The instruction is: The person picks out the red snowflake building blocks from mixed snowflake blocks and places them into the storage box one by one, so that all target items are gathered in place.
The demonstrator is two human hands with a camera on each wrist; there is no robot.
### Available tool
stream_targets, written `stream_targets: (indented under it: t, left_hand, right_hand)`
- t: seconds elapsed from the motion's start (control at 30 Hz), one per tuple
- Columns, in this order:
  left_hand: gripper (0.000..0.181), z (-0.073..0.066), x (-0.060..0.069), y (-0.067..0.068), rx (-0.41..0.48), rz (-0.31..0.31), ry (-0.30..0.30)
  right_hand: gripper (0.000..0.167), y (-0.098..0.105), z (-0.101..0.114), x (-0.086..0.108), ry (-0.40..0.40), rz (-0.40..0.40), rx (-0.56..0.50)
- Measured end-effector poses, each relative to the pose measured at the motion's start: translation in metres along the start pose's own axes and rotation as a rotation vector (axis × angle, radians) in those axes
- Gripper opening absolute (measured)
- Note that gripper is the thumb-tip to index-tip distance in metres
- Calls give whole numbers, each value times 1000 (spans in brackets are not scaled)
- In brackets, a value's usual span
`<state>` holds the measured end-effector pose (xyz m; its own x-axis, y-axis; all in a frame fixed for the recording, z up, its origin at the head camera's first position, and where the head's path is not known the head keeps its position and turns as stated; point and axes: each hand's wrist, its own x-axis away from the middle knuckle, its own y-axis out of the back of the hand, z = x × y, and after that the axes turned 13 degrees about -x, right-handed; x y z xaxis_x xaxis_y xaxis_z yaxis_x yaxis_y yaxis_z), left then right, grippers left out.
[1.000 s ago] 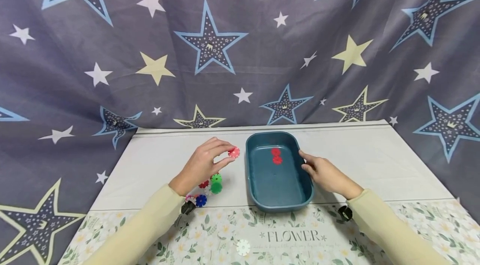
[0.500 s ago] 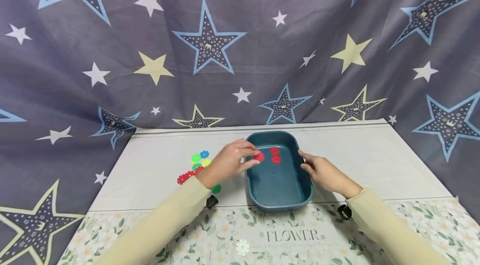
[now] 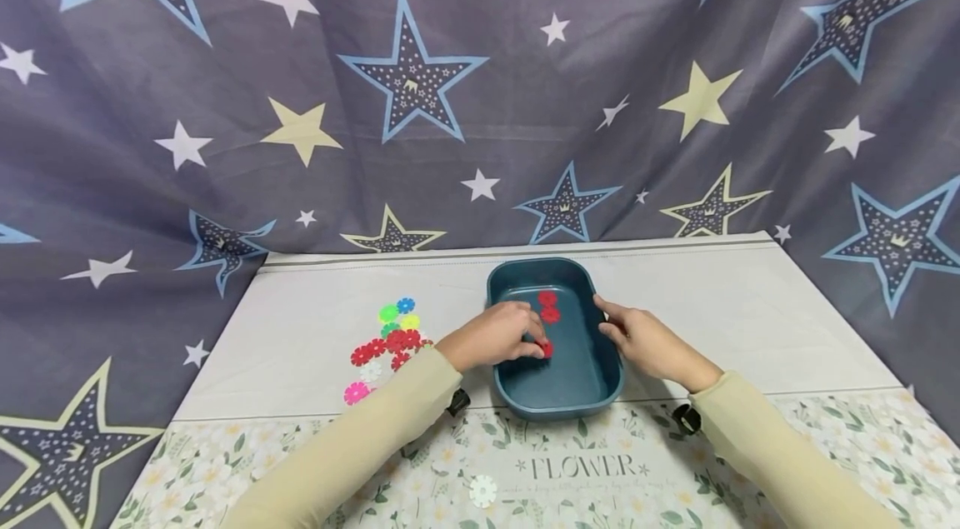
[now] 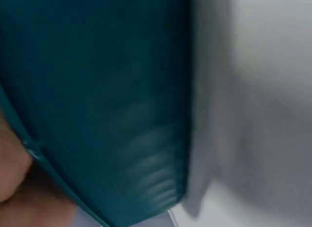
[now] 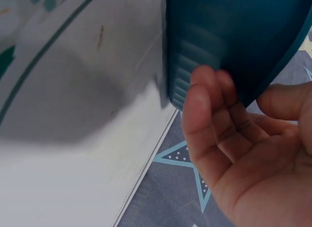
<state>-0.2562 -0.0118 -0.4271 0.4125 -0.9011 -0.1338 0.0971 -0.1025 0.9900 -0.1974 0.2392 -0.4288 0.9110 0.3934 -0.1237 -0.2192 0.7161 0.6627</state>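
Note:
In the head view a dark teal tray [image 3: 558,411] stands on the table. My left hand [image 3: 504,335] reaches over its left rim and pinches a red flower-shaped disc [image 3: 547,349] low inside it. Two more red discs [image 3: 549,306] lie farther back in the tray. My right hand [image 3: 651,344] holds the tray's right rim; in the right wrist view the fingers [image 5: 207,97] rest against the outer wall [image 5: 204,36], thumb at the rim. The left wrist view shows the tray's outer wall [image 4: 107,100], with part of my left hand [image 4: 24,188] beyond the rim.
Left of the tray lies a loose group of coloured discs, among them a blue one [image 3: 406,306], a yellow one [image 3: 409,321] and a pink one [image 3: 356,392]. A white disc [image 3: 483,491] lies near the front. A star-patterned curtain [image 3: 480,96] hangs behind the table.
My left hand has carried a red disc from beside the tray over its left rim and down into it. My right hand has stayed at the right rim.

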Motion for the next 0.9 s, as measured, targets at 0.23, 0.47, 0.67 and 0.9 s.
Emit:
stream_targets:
  t: [0.23, 0.47, 0.67, 0.9]
  left_hand:
    - [16, 0, -13, -1, 34, 119, 13]
    - [12, 1, -24, -7, -51, 179, 39]
    - [8, -1, -28, -10, -154, 206, 35]
    - [13, -3, -25, -10, -229, 197, 9]
  right_hand:
    - [46, 0, -1, 0, -2, -1, 1]
    - [47, 0, -1, -1, -9, -2, -5]
    - [47, 0, -1, -1, -10, 3, -12]
    - [47, -1, -2, -2, 3, -3, -2]
